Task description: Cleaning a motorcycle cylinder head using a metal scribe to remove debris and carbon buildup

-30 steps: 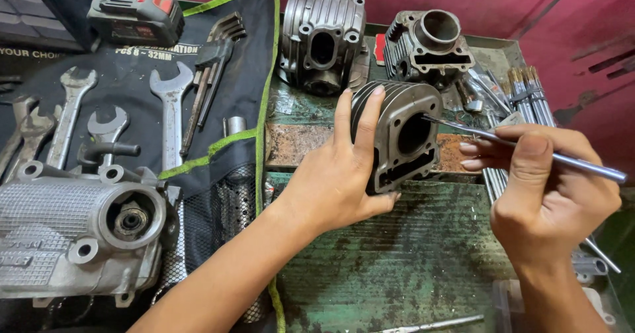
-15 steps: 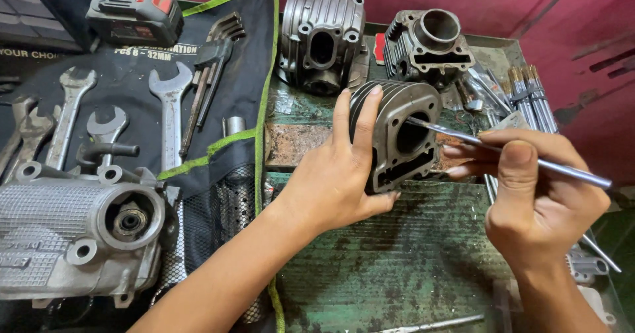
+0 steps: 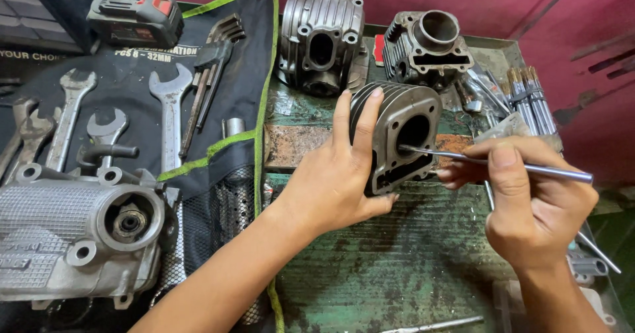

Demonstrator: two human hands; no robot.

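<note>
left hand (image 3: 334, 187) gripping finned cylinder (image 3: 397, 134), right hand (image 3: 536, 207) beside it

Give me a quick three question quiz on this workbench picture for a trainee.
1. True or false: the left hand holds the finned cylinder on edge.
2. What does the right hand hold? A) wrench B) thin metal rod C) battery
3. Where does the rod tip point?

Key: 1 true. 2 B. 3 At the rim of the cylinder's bore.
</note>
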